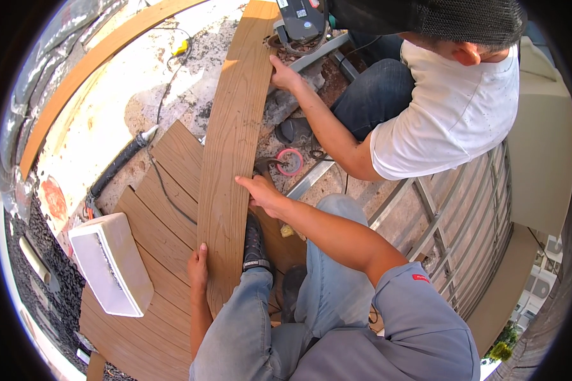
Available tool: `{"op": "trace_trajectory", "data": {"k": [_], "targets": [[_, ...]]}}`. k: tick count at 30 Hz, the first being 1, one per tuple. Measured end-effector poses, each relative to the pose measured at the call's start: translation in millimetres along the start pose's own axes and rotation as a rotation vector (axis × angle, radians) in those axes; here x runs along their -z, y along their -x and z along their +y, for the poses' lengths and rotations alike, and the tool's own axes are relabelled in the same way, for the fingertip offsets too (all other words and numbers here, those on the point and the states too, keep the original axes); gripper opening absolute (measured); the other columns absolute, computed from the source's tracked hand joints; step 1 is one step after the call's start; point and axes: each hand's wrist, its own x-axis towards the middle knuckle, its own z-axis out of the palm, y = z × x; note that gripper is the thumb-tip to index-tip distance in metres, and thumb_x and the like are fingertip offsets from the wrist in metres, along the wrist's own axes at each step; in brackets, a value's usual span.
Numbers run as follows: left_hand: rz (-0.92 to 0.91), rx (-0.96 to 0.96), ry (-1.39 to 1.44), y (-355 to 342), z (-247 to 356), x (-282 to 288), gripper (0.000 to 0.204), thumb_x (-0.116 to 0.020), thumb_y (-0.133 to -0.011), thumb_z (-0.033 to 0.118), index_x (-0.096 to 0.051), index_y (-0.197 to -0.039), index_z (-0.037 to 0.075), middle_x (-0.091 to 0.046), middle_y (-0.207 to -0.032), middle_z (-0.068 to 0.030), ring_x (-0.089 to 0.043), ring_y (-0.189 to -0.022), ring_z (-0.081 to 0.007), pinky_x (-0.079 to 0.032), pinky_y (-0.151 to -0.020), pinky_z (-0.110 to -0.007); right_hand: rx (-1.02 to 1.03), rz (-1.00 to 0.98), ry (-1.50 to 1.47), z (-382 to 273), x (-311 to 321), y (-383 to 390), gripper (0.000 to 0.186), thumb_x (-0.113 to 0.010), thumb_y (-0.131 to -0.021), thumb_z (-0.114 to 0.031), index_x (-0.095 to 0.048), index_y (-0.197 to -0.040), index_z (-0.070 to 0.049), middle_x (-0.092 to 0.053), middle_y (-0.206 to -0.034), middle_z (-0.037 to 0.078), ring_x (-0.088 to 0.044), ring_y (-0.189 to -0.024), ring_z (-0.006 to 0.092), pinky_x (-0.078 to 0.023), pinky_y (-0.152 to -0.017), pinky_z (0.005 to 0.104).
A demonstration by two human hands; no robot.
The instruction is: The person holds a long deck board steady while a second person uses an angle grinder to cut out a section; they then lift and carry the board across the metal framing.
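Note:
A long brown wood-grain decking board [231, 127] runs lengthwise from near my lap to the top of the view. My left hand [198, 268] holds its left edge at the near end, with the thumb along the side. Farther up, my right hand [261, 194] grips the right edge, thumb on top and the other fingers partly hidden beneath. A co-worker's hand [286, 75] touches the same edge near the far end. Next to that end is a dark power tool [302, 22], partly cut off by the frame.
Laid deck boards [162, 254] lie at left, bearing a white box-shaped block [111, 263]. A black cable [163, 181] crosses them. A pink tape roll [290, 162] and a hammer-like tool [268, 164] are right of the board. Metal framing [426, 216] spans the right, beside the crouching co-worker [451, 108].

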Motion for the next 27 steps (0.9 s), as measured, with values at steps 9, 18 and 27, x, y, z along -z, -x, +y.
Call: {"op": "trace_trajectory", "data": {"k": [9, 18, 27], "targets": [[0.001, -0.010, -0.027, 3, 6, 1, 0.063, -0.057, -0.095, 0.059, -0.059, -0.081, -0.002, -0.056, -0.079, -0.0061, -0.047, -0.078, -0.0158, -0.043, -0.073, -0.033, 0.009, -0.050, -0.012, -5, -2, 7, 0.056, -0.053, -0.098, -0.040, -0.052, -0.135, 0.002, -0.060, -0.130, 0.013, -0.058, -0.116, 0.0218, -0.046, -0.092, 0.0393], [-0.019, -0.012, -0.013, 5, 10, 2, 0.060, -0.057, -0.096, 0.057, -0.058, -0.081, -0.001, -0.053, -0.078, -0.0044, -0.044, -0.077, -0.0149, -0.042, -0.071, -0.032, -0.003, -0.019, -0.007, -6, -4, 8, 0.057, -0.053, -0.098, -0.041, -0.052, -0.136, 0.001, -0.060, -0.131, 0.013, -0.057, -0.117, 0.0223, -0.045, -0.093, 0.0405], [-0.036, 0.003, 0.032, 0, -1, 4, 0.062, -0.057, -0.095, 0.058, -0.063, -0.090, -0.004, -0.059, -0.084, -0.0073, -0.050, -0.082, -0.0163, -0.044, -0.078, -0.032, 0.004, -0.041, -0.003, -14, -8, 16, 0.057, -0.053, -0.098, -0.041, -0.052, -0.135, 0.002, -0.060, -0.131, 0.013, -0.057, -0.119, 0.0228, -0.044, -0.097, 0.0418]]}}
